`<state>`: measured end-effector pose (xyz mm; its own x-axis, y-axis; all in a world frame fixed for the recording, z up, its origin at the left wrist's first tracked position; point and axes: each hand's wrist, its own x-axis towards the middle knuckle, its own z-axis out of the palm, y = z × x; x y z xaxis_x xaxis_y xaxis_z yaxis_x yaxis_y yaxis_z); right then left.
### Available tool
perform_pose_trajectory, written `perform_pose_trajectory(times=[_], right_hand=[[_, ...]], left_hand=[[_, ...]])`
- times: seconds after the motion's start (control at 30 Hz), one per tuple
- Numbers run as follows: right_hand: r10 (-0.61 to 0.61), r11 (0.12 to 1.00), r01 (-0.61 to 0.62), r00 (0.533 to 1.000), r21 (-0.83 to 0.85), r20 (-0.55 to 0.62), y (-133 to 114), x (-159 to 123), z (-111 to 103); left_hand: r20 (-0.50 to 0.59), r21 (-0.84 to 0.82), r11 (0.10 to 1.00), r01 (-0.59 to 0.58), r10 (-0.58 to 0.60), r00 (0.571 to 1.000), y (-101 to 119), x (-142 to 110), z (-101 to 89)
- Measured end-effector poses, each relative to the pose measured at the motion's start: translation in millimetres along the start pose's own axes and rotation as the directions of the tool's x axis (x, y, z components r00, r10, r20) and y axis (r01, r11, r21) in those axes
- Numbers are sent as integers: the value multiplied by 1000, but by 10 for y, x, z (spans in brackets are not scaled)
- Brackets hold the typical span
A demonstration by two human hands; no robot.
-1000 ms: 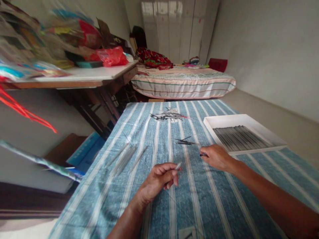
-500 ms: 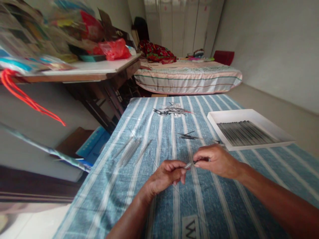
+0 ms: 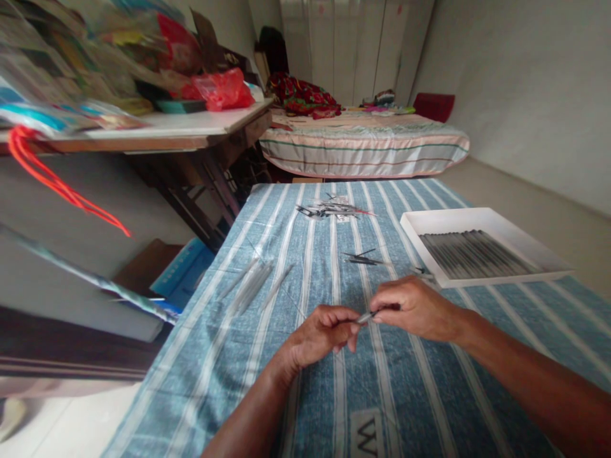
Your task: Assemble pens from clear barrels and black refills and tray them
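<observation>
My left hand (image 3: 327, 331) pinches one end of a thin translucent tube (image 3: 366, 317) between thumb and fingers. Its other end meets the fingertips of my right hand (image 3: 413, 306), which are closed on a small dark piece at that end. Exactly what this piece is, I cannot make out. Just beyond my right hand lie a few thin dark sticks (image 3: 363, 259). Left of my hands, several clear slim tubes (image 3: 252, 287) rest side by side on the striped cloth (image 3: 319, 381).
A white box (image 3: 501, 280) holding a row of dark-tipped slim sticks (image 3: 477, 253) stands to the right. Farther back is a heap of thin dark and silvery pieces (image 3: 331, 209). A side table (image 3: 167, 130) with bags flanks the left, and a bed (image 3: 367, 152) stands behind.
The view has shifted slightly. Both hands keep their pinch on the tube, with hardly any movement between them.
</observation>
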<state>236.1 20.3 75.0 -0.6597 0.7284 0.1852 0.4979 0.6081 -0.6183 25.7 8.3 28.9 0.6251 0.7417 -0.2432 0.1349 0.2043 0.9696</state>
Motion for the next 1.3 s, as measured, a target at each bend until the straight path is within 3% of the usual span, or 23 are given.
perform_pose_trajectory(times=[0.3,0.53,0.67,0.8,1.07,1.2,1.3], right_hand=[[74,995,-81,989,50,125,2,13,17],[216,959,-230,972,167,97,44,-47,105],[208,970,-213,977,117,54,65,-82,99],[171,980,-181,978,78,118,75,-91,83],[350,879,-404,908,253,231,100,-109,150],[336,826,-382,924,414,183,133,-147,180],[316,863,-351,936,363,155,132,-164,205]], left_hand=[[98,81,997,11,-18,995,-3,-8,-12],[92,150,988,25,-39,995,4,-20,4],[90,135,991,25,-38,995,22,-24,13],[93,149,989,24,-38,995,39,-26,24],[88,175,984,23,-39,995,36,-22,20],[76,158,987,17,-29,997,-1,-15,1],[81,154,988,17,-29,996,-22,-10,-1]])
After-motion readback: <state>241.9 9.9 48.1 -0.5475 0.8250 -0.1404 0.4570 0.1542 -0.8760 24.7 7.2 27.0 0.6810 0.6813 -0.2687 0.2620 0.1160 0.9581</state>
